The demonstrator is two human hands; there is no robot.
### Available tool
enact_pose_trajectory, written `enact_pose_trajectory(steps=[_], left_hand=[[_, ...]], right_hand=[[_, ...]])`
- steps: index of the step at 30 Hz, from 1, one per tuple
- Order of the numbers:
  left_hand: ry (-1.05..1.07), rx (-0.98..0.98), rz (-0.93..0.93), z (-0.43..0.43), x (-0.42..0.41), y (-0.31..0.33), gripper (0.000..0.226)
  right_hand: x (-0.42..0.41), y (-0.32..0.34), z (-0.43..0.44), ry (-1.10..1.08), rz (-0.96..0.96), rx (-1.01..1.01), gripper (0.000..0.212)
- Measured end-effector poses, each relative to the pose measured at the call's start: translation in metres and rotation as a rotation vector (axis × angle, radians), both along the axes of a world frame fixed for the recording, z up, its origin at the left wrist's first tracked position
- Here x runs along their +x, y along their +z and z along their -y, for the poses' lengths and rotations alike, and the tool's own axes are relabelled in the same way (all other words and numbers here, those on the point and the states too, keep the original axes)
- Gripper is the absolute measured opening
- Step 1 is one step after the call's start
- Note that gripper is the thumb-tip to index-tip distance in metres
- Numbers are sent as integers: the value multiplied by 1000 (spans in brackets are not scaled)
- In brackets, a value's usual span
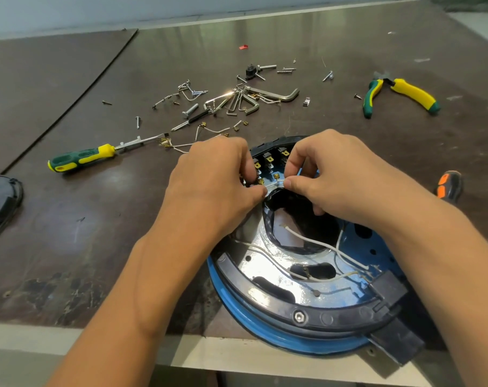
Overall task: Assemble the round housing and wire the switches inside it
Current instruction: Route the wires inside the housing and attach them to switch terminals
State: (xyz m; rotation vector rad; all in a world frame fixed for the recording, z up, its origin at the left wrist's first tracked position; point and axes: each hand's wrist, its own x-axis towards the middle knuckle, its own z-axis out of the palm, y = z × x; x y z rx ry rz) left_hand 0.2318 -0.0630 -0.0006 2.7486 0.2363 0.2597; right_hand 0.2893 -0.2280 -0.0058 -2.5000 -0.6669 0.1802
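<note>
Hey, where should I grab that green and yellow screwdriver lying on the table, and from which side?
Take the screwdriver by its thick green-and-yellow handle, coming from above on the left. It lies flat with the handle clear of clutter, while its blade end points right into loose wires.

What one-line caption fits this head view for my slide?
Left hand and right hand pinch a white wire at the switches inside the blue round housing.

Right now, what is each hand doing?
Left hand: pinches one end of the short white wire.
Right hand: pinches its other end.
</note>
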Motion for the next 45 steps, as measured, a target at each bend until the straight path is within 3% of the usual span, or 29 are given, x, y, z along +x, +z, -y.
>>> enact_pose_trajectory(steps=[5, 7, 14, 45], left_hand=[[-16, -6, -30, 1, 4, -2, 78], [-13, 29, -47, -1, 8, -2, 85], [15, 30, -67, 1, 11, 3, 58], [-38, 115, -75, 0, 12, 3, 56]], right_hand=[[0, -1, 0, 8, 5, -6, 19], [0, -1, 1, 8, -16, 8, 18], [0, -2, 2, -15, -38, 33, 13], [-1, 1, 0, 26, -58, 30, 9]])
